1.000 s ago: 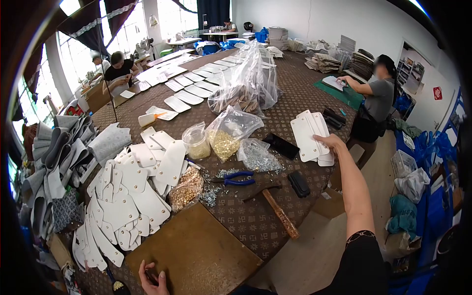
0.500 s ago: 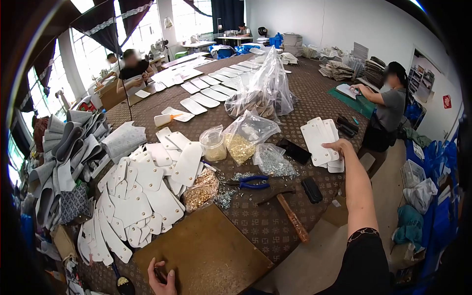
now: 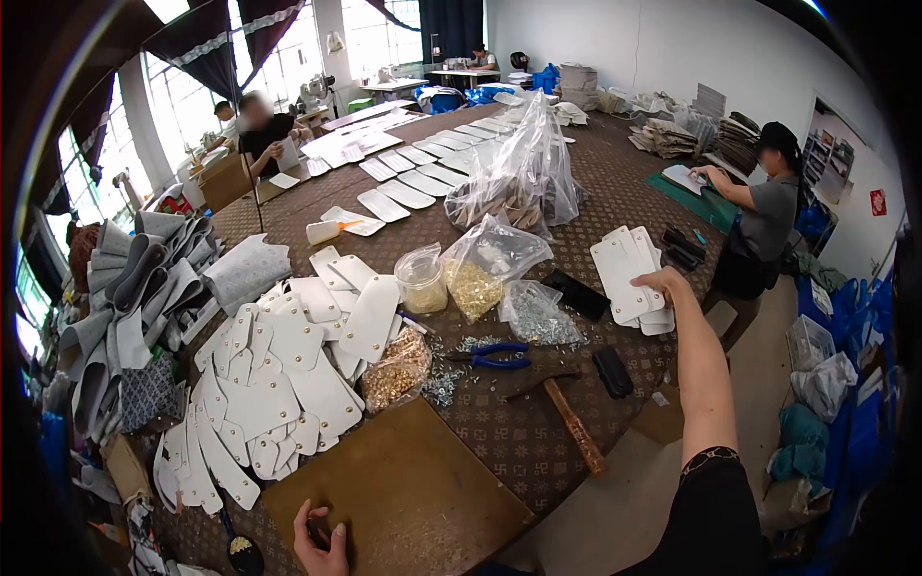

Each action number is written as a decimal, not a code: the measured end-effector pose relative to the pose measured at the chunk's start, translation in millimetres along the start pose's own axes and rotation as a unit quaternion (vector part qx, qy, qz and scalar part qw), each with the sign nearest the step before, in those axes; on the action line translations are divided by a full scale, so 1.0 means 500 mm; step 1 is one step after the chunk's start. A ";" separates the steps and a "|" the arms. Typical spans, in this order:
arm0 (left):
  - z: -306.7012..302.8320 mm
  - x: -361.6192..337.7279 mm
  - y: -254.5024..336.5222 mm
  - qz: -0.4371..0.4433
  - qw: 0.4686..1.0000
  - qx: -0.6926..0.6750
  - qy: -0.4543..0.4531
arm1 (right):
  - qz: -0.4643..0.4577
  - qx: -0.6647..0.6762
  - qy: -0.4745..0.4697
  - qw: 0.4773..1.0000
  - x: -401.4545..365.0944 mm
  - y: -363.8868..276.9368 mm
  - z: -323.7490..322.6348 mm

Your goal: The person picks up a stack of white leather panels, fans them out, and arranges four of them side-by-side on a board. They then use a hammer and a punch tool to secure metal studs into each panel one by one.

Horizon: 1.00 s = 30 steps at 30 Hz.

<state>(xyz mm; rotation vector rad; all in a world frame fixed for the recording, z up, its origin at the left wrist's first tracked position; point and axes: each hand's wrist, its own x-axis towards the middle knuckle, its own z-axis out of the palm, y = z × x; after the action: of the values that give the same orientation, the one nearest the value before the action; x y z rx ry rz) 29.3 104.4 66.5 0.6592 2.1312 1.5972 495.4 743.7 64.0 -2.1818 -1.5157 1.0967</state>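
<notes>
My right hand (image 3: pixel 665 282) reaches out to a small fanned stack of white rounded panels (image 3: pixel 619 274) with metal studs. Its thumb and fingers pinch the stack's right edge; the panels still lie on the table. At the bottom, my left hand (image 3: pixel 320 543) rests at the edge of a brown board (image 3: pixel 413 480), fingers loosely bent and thumb apart, with nothing clearly visible in it. A large heap of white studded panels (image 3: pixel 279 384) lies left of the board. Beyond the board are a hammer (image 3: pixel 573 425) and blue-handled pliers (image 3: pixel 499 356).
Bags of gold studs (image 3: pixel 397 367), yellowish bits (image 3: pixel 473 288) and silver pieces (image 3: pixel 540 314) stand mid-table beside a plastic jar (image 3: pixel 420 278). A black phone (image 3: pixel 576 294) lies near the stack. Grey rolled material (image 3: pixel 144 278) fills the left. Co-workers sit or stand around the table.
The view has shifted slightly. My right hand stays at the stack and my left hand at the board. A co-worker at the back left now holds up a white piece.
</notes>
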 end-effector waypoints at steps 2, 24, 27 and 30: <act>0.003 -0.004 0.010 -0.008 1.000 -0.005 0.020 | -0.023 0.037 0.003 0.999 -0.014 -0.002 0.008; -0.057 0.025 -0.141 0.161 0.985 0.041 0.049 | -0.450 0.209 -0.189 0.848 -0.485 -0.065 -0.070; -0.084 0.013 -0.146 0.126 0.990 -0.003 0.057 | -0.484 0.141 -0.181 0.844 -0.682 -0.155 0.054; -0.118 -0.009 -0.115 0.110 0.992 -0.049 0.045 | -0.494 0.095 -0.266 0.822 -0.824 -0.208 0.167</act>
<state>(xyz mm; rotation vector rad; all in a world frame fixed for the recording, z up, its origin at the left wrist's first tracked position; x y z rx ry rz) -8.5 42.3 27.5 0.8296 2.0867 1.8676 296.0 405.3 246.2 -0.6793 -2.2060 1.3624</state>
